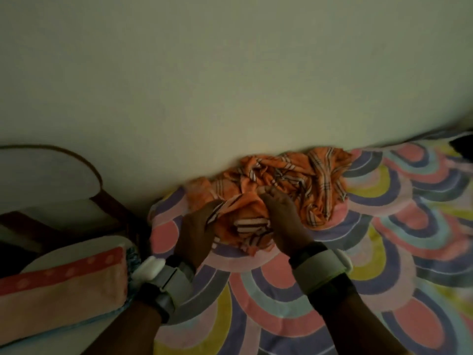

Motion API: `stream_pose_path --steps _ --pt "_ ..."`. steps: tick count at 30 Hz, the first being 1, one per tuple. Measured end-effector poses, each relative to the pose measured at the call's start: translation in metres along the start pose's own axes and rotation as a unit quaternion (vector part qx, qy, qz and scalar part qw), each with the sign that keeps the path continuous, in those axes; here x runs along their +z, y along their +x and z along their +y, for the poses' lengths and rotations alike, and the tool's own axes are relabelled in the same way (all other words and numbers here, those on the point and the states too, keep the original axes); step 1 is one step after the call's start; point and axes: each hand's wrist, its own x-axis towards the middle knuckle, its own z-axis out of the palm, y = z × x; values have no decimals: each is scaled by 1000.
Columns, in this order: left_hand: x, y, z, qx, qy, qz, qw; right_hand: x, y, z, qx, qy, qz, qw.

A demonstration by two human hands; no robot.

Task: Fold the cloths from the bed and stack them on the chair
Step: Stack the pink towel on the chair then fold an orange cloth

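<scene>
Cloth (314, 180), orange with striped check bands, lies bunched at frame centre on the bed (384, 226), up against the wall (230, 73). It is heavily crumpled, with no edge or corner laid out, so folding is judged not yet begun on this piece. Left hand (195, 229): grip curled round a striped hem at the heap's lower left. The right hand (280, 213) pinches a fold nearer the middle. Likely reason for the two holds: to find an edge and draw the heap nearer for spreading. Chair (46, 175) stands at left of frame, beside the bed. A folded pink cloth (64, 290) lies on it at lower left. Light is dim and detail soft.
</scene>
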Motion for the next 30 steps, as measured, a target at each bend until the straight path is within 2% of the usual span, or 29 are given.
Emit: stream_pose_path --steps 3,5,8,10,11,15,16,17,20,21,22,25,27,30 --pt "-39 7 19 7 -10 -4 1000 -13 -7 -22 18 -59 -36 997" --pt "-90 3 59 4 -19 -21 1000 -9 -35 -54 22 -158 -88 983" --pt "-160 7 112 31 2 -43 999 15 -74 -109 -43 -377 -136 915" --pt "-199 2 147 34 24 -63 997 38 -103 -135 -124 -418 -118 892" --pt "-219 -3 163 32 48 -81 995 50 -117 -143 -152 -414 -88 893" --pt "-254 -11 197 -5 106 -182 978 78 -146 -151 -200 -365 117 902" --pt "-260 -17 204 -15 104 -203 974 90 -161 -155 -210 -331 134 910" --pt "-260 -15 211 -20 99 -228 968 98 -169 -158 -215 -311 120 918" --pt "-274 -34 243 25 93 -334 938 139 -205 -170 -184 -238 -70 951" --pt "-279 -35 251 36 92 -365 926 145 -206 -167 -186 -214 -108 953" --pt "-285 -38 256 43 101 -379 919 150 -207 -166 -207 -200 -111 951" --pt "-307 -40 262 31 161 -354 921 148 -204 -174 -255 -210 -46 943" --pt "-319 -45 256 -1 184 -300 936 144 -202 -187 -244 -170 -67 952" --pt "-334 -55 242 5 237 -166 957 133 -199 -215 -238 -93 -134 958"
